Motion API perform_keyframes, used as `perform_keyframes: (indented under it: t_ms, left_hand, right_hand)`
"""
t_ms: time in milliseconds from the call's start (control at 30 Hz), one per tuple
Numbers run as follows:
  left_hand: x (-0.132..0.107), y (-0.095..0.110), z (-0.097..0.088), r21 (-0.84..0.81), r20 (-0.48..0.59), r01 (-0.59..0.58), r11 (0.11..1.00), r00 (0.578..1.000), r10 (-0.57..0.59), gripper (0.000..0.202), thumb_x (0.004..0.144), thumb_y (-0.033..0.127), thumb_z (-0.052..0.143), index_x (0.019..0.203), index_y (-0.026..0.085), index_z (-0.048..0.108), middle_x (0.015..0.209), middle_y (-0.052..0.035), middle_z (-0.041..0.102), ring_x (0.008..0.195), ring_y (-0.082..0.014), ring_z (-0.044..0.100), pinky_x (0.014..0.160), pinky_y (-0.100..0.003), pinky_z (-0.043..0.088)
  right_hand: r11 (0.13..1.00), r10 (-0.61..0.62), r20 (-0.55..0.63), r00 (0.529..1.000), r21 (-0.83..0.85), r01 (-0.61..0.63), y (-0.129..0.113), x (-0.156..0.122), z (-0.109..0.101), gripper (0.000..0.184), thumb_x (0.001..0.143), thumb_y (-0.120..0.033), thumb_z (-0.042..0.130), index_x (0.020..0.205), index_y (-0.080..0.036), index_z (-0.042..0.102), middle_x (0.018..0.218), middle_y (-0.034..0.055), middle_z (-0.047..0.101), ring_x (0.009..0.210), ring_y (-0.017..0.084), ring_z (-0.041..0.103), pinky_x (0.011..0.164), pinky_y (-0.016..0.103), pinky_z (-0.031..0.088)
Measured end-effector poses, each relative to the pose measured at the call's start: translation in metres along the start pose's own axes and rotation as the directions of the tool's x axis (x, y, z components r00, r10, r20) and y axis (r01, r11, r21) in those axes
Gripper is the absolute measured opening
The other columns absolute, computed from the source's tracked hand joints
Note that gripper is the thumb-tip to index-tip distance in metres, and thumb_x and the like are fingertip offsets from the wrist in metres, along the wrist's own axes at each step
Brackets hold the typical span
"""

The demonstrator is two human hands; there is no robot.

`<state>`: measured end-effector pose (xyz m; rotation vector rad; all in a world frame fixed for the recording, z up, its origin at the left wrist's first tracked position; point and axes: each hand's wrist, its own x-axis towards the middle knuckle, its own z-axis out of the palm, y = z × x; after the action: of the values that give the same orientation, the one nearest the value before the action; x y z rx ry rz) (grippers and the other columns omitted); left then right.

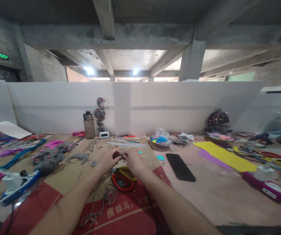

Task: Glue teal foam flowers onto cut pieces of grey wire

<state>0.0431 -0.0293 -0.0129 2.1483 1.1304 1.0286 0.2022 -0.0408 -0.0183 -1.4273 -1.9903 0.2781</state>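
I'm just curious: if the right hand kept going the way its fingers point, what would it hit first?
The right hand would likely meet the small dark piece first, then the left hand just beyond; depth is unclear.

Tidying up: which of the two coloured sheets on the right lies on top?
The yellow sheet; the purple sheet only peeks out from under its near edge.

A black phone lies near a yellow sheet.
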Motion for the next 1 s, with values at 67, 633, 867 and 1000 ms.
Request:
perform_keyframes:
  t_ms: [67, 633, 867, 1000]
  left_hand:
    - [0.0, -0.001, 0.0, -0.006, 0.009, 0.013, 1.0, 1.0, -0.013, 0.017, 0.074, 0.036, 0.058, 0.078, 0.019, 0.061, 0.059, 0.0003, 0.06, 0.05, -0.014, 0.055, 0.049, -0.025, 0.041]
    - [0.012, -0.032, -0.025, -0.329, -0.286, 0.129, 0.936, 0.93, -0.229, 0.035, 0.068, 0.041, 0.066, 0.087, 0.013, 0.055, 0.057, 0.0011, 0.059, 0.046, -0.0108, 0.053, 0.044, -0.022, 0.043]
    - [0.018, -0.04, -0.026, -0.269, -0.351, 0.123, 0.955, 0.911, -0.217, 0.032, 0.071, 0.038, 0.06, 0.094, 0.016, 0.059, 0.059, 0.0042, 0.055, 0.041, -0.0082, 0.046, 0.037, -0.02, 0.034]
    - [0.019, -0.034, -0.019, -0.296, -0.304, 0.097, 0.95, 0.934, -0.19, 0.028, 0.069, 0.03, 0.06, 0.094, 0.016, 0.061, 0.061, 0.0032, 0.057, 0.045, -0.0097, 0.05, 0.042, -0.022, 0.039]
  right_hand:
    - [1.0, 0.015, 0.021, 1.0, 0.001, -0.015, -0.001, 0.0, -0.001, 0.017, 0.086, -0.02, 0.051, 0.081, -0.016, 0.067, 0.087, 0.0081, 0.068, 0.079, 0.018, 0.058, 0.069, 0.026, 0.037]
    - [0.944, -0.062, 0.069, 0.996, 0.327, 0.036, -0.006, -0.006, -0.012, 0.019, 0.09, -0.019, 0.034, 0.077, -0.018, 0.047, 0.064, -0.0012, 0.056, 0.059, 0.01, 0.052, 0.056, 0.02, 0.037]
    - [0.864, -0.223, 0.012, 0.975, 0.464, 0.192, -0.027, -0.022, -0.017, 0.019, 0.093, -0.025, 0.03, 0.077, -0.022, 0.039, 0.066, -0.002, 0.05, 0.06, 0.013, 0.05, 0.059, 0.024, 0.038]
    - [0.853, -0.393, -0.009, 0.92, 0.369, 0.368, -0.05, -0.038, -0.022, 0.019, 0.092, -0.024, 0.032, 0.073, -0.021, 0.038, 0.07, -0.0012, 0.048, 0.065, 0.013, 0.044, 0.063, 0.025, 0.035]
